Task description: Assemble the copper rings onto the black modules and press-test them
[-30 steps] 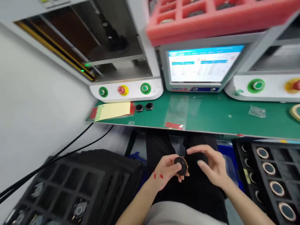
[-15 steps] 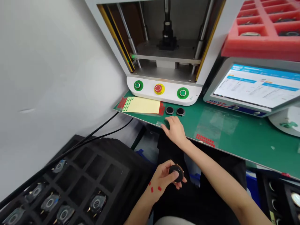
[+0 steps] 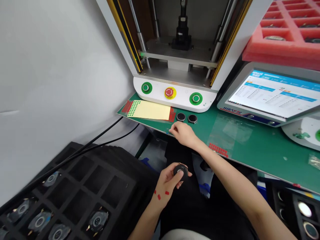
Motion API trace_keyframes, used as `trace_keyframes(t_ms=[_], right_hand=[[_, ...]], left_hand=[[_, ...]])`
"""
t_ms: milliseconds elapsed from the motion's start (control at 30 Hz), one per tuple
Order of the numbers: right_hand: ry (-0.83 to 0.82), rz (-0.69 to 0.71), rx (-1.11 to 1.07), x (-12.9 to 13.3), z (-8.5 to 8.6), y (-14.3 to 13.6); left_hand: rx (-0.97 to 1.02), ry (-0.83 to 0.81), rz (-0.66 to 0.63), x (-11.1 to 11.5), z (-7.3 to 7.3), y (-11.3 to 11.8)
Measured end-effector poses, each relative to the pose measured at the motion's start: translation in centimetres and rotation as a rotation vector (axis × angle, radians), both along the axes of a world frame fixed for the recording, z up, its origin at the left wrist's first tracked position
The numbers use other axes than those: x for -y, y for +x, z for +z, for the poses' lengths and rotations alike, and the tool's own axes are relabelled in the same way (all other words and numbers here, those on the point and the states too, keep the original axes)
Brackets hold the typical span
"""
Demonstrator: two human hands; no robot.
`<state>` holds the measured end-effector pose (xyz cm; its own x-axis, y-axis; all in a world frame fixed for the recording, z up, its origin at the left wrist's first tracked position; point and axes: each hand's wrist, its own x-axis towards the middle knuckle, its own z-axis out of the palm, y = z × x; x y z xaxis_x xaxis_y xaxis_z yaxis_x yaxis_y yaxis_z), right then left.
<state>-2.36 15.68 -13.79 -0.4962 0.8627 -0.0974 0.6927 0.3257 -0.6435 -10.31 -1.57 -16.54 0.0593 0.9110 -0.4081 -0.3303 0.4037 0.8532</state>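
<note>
At lower centre of the frame, the left hand [image 3: 166,181] grips the round black part [image 3: 180,171]; at centre, the right hand [image 3: 183,134], fingers curled, is positioned at the front edge of the green desk [image 3: 255,146].

"What are you wearing?"

"Black trousers [image 3: 190,213] and a pale top [image 3: 185,235]; only its rounded lower part shows, at the bottom of my view."

"And your arms?"

"Bare, as are my left hand [image 3: 170,181] and my right hand [image 3: 183,134]. Three small red patches [image 3: 159,197], roughly rectangular, dot my skin near the left wrist."

"Any pattern on the trousers?"

"They look plain black."
</note>
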Motion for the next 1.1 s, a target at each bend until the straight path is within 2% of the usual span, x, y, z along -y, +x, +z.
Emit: trace_keyframes(t_ms=[133, 267, 400, 567, 700, 800, 900, 1000, 1033, 1100], right_hand=[[0.014, 0.019, -0.249, 3.7, 2.8, 4.2], [-0.235, 0.025, -0.662, 8.1, 4.5, 7.9], [-0.473, -0.064, -0.787, 11.4, 3.8, 9.5], [-0.647, -0.141, -0.811, 13.0, 2.5, 9.7], [-0.636, -0.170, -0.823, 13.6, 2.1, 9.9], [-0.559, -0.205, -0.797, 14.0, 1.7, 10.1], [-0.384, -0.275, -0.733, 14.3, 1.1, 10.2], [-0.194, -0.407, -0.741, 14.4, 0.4, 10.3], [-0.203, -0.439, -0.769, 14.4, 0.3, 10.3], [-0.377, -0.429, -0.872, 14.8, 0.3, 10.4]], left_hand=[[0.053, 0.062, 0.129, -0.2, 0.2, -0.2], [0.081, 0.094, 0.167, -0.4, 0.5, 0.4], [0.143, 0.123, 0.202, -0.3, 1.0, 1.6], [0.129, 0.224, 0.186, 0.0, 1.6, 2.8], [0.052, 0.290, 0.145, 0.3, 1.7, 3.1], [-0.008, 0.260, 0.135, 0.6, 1.8, 3.3], [-0.059, 0.236, 0.138, 0.8, 1.8, 3.5], [-0.140, 0.245, 0.139, 0.8, 2.1, 3.8], [-0.175, 0.259, 0.133, 0.8, 2.2, 4.0], [-0.249, 0.286, 0.106, 1.0, 2.5, 4.6]])
